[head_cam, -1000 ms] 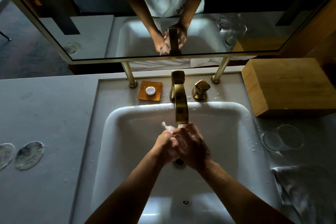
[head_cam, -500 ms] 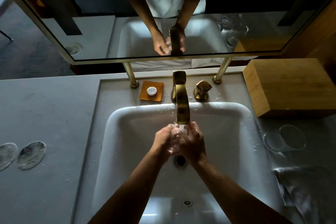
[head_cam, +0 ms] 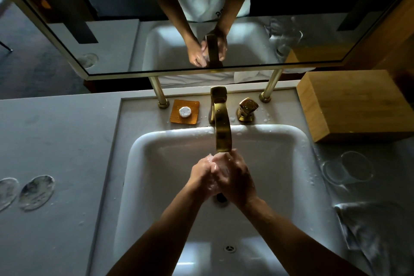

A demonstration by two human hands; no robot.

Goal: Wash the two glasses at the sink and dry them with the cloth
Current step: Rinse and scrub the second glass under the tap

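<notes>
Grey tabletop (head_cam: pixel 56 152) spans the view, wet with scattered droplets. Mirror (head_cam: pixel 112 36) stands behind it on two brass posts and reflects the person's arms and white shirt. White sink (head_cam: pixel 156 163) is set into the middle of the tabletop. Wooden box (head_cam: pixel 358 105) sits at the right rear, beside the sink's far corner. Grey cloth (head_cam: pixel 367 231) lies crumpled on the tabletop right of the sink, near edge. One glass (head_cam: pixel 348 169) lies on its side just behind the cloth, between cloth and box, not touching either hand. Brass tap (head_cam: pixel 221 125) arches over the basin; its knob (head_cam: pixel 246 108) stands just to the right. Orange dish (head_cam: pixel 184 111) with a small white soap (head_cam: pixel 185 111) sits left of the tap.

Left hand (head_cam: pixel 200 175) and right hand (head_cam: pixel 235 177) meet directly under the spout, above the drain. Both are curled closed and pressed together, wet and foamy. Whether their grip encloses the second glass: cannot tell, the fingers hide it.
</notes>
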